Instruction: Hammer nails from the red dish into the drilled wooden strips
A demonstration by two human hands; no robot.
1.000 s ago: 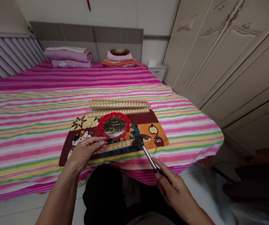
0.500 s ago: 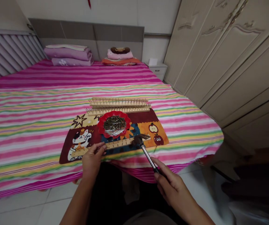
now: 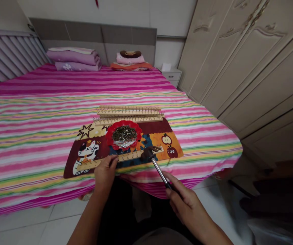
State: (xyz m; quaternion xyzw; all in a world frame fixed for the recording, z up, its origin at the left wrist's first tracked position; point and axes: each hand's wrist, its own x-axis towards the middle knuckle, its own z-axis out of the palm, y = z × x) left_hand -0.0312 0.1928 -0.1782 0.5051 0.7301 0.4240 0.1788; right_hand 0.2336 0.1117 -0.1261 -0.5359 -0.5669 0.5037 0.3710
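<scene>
Now the wooden strip [image 3: 121, 158] lies flat on the cartoon mat [image 3: 90, 153] near the bed's [image 3: 34, 136] front edge, its left end uncovered since a second ago. The left hand [image 3: 105, 173] has slid back toward that edge, its grip pinching the strip's near side. The right hand [image 3: 187, 207], grip pressed around the handle, rests the hammer [image 3: 153, 157] head on the strip. Just behind sits a red dish of nails [image 3: 124, 135], then two nailed strips [image 3: 128, 115].

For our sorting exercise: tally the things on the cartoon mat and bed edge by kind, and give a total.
Wooden strips with nails: 3
Red dish of nails: 1
Hammer: 1
Cartoon mat: 1
Total: 6
</scene>
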